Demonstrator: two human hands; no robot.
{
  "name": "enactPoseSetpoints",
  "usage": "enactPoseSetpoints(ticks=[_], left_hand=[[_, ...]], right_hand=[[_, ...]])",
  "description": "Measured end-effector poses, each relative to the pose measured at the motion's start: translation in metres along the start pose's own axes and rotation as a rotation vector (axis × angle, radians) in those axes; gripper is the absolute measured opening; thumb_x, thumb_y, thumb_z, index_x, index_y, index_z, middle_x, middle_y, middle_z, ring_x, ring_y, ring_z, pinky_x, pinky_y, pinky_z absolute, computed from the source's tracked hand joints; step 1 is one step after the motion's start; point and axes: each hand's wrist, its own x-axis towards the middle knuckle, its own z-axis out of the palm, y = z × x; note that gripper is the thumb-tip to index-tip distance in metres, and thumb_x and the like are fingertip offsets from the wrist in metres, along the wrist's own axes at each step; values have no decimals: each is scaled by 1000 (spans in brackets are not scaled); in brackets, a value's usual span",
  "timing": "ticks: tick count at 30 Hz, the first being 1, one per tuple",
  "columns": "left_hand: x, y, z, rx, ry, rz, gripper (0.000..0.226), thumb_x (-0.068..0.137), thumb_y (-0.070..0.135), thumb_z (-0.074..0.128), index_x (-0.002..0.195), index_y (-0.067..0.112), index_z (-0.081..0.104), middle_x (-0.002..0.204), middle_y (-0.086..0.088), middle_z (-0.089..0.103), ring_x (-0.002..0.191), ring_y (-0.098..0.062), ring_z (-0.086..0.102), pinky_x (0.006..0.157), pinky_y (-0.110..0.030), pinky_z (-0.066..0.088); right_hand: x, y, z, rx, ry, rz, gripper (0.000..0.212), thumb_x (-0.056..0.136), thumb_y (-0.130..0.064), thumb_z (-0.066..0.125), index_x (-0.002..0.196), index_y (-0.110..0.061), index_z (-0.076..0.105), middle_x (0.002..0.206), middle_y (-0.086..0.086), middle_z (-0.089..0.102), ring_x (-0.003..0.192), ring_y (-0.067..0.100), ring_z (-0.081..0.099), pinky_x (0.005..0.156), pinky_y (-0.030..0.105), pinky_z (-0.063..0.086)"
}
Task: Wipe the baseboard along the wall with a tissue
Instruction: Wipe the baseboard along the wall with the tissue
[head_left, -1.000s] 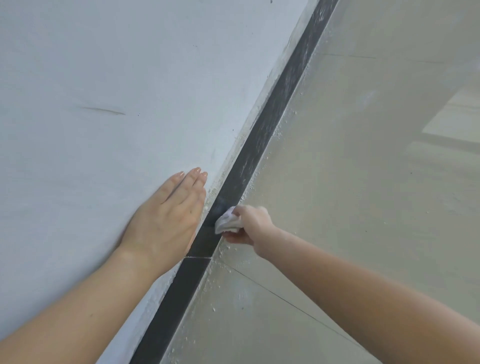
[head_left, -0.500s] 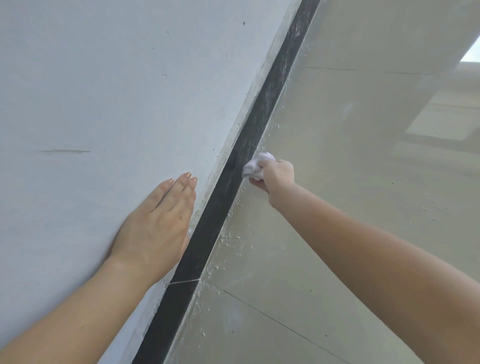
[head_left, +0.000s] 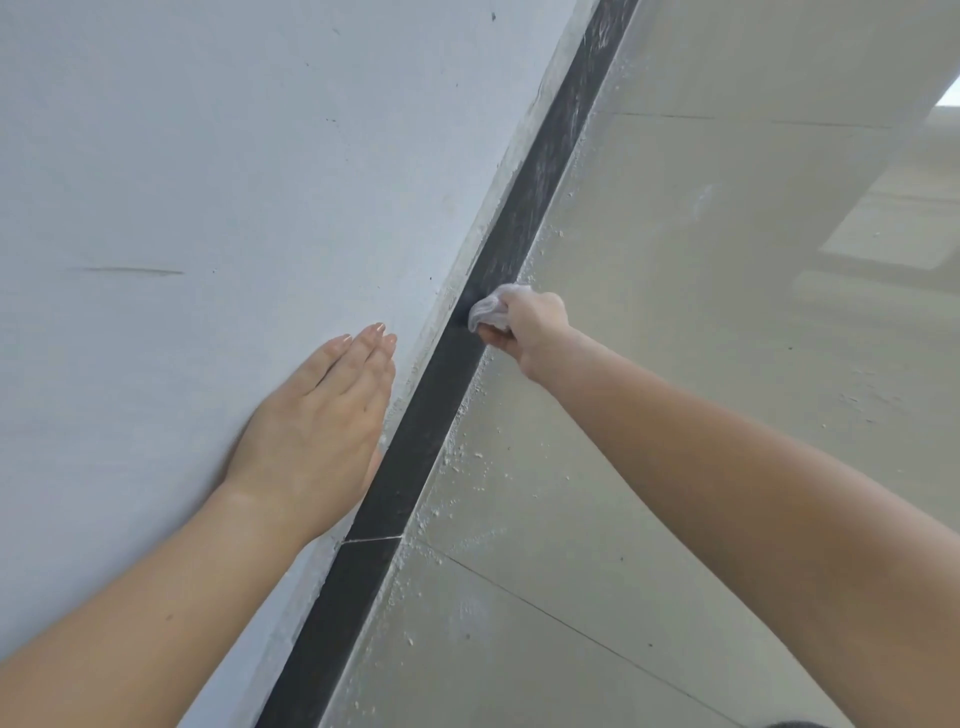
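A black baseboard (head_left: 415, 441) runs diagonally from the bottom centre to the top right, between a white wall (head_left: 208, 156) and the floor. My right hand (head_left: 524, 327) grips a crumpled white tissue (head_left: 491, 309) and presses it against the baseboard about halfway up the strip. My left hand (head_left: 322, 426) lies flat on the wall with straight fingers, just left of the baseboard and below the tissue. Beyond the tissue the baseboard looks dusty with pale streaks; below it the strip looks darker.
The pale tiled floor (head_left: 675, 312) fills the right side, with white crumbs of plaster along the baseboard's foot (head_left: 457, 457). A joint crosses the baseboard (head_left: 371, 540). The wall bears a thin dark scratch (head_left: 130, 271).
My right hand slid the tissue up along the baseboard, away from me, then drew back slightly. My left hand has stayed flat on the wall.
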Motion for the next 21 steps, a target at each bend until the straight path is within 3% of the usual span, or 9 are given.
enactPoseSetpoints(ticks=[4, 7, 9, 12, 14, 16, 18, 19, 21], left_hand=[[1, 0, -5, -3, 7, -13, 63, 83, 24, 21, 126, -11, 51, 137, -24, 47, 131, -35, 42, 112, -42, 18], [1, 0, -5, 23, 6, -1, 63, 82, 23, 22, 124, -12, 52, 136, -24, 48, 131, -35, 43, 111, -43, 19], [0, 1, -6, 66, 15, 9, 63, 81, 22, 21, 125, -12, 51, 137, -24, 48, 132, -35, 42, 112, -42, 18], [-1, -1, -8, 97, -2, 18, 65, 81, 23, 20, 127, -10, 50, 139, -22, 46, 134, -33, 40, 113, -41, 16], [-1, -1, -9, 84, -28, 12, 65, 81, 24, 21, 128, -10, 50, 139, -22, 46, 133, -33, 40, 113, -41, 16], [0, 0, -11, 58, -50, 11, 63, 80, 23, 23, 126, -11, 51, 137, -23, 48, 131, -34, 43, 112, -42, 17], [3, 1, -11, 34, -59, 7, 62, 80, 22, 24, 123, -12, 53, 133, -25, 51, 128, -36, 46, 112, -43, 17], [6, 1, -11, 23, -67, 6, 61, 81, 21, 24, 123, -13, 54, 132, -26, 52, 127, -37, 47, 113, -43, 15], [14, 2, -12, 15, -94, 4, 60, 81, 19, 25, 121, -15, 54, 130, -28, 53, 125, -39, 48, 114, -42, 10]], right_hand=[[-28, 7, -10, -62, -29, 48, 20, 90, -7, 52, 73, -15, 45, 77, 5, 52, 63, 16, 56, 64, 28, 56], [-68, 44, -12, -253, -255, 180, 18, 80, 5, 55, 71, -10, 50, 73, 15, 57, 55, 23, 55, 69, 37, 53], [-92, 65, -6, -303, -422, 301, 9, 83, -1, 49, 81, -2, 58, 70, 18, 62, 55, 26, 60, 68, 36, 56], [-87, 67, 8, -338, -515, 236, 9, 85, 0, 51, 83, 0, 60, 89, 23, 65, 76, 30, 65, 79, 40, 58], [-70, 47, 17, -318, -403, 133, 19, 87, 2, 55, 70, -7, 53, 84, 14, 62, 76, 24, 63, 78, 37, 58], [-52, 24, 17, -207, -292, 129, 30, 94, 0, 42, 66, -9, 46, 60, 4, 58, 52, 10, 58, 57, 21, 54], [-37, 7, 13, -142, -253, 76, 34, 91, 8, 33, 62, -4, 46, 41, 2, 54, 32, 5, 49, 43, 17, 45], [-31, 2, 9, -90, -221, 34, 31, 89, 9, 32, 64, 0, 49, 46, 6, 56, 32, 5, 49, 42, 17, 46], [-16, 0, -1, 60, -129, -18, 18, 88, 2, 39, 87, 4, 56, 75, 15, 64, 49, 10, 59, 49, 21, 51]])
